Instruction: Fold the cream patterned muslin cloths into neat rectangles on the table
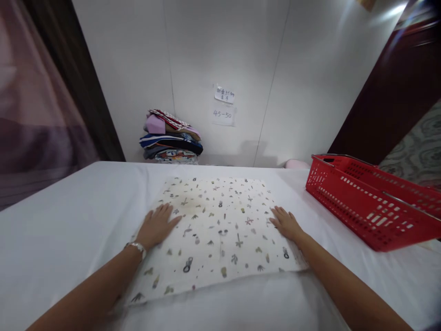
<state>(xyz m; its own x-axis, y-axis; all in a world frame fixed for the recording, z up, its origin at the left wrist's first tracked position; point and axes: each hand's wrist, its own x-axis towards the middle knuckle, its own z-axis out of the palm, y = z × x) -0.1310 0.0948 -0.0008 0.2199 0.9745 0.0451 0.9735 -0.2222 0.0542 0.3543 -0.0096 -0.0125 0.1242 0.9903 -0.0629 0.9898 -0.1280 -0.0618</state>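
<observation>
1. Left of the red basket [361, 207], the printed cloth [215, 232] lies flat on the worktop [69, 230]; spreading it out looks nearly done.
2. What seems left is slight smoothing: the near edge runs aslant to the basket's left. Whether it is 1 layer or more, I cannot tell.
3. Off-white, it carries scattered green, grey and reddish motifs.
4. Fingers splayed, gripping nothing, the right hand [286, 224] rests on its basket-side edge, the left hand [156, 225] on the edge farther from the basket.
</observation>
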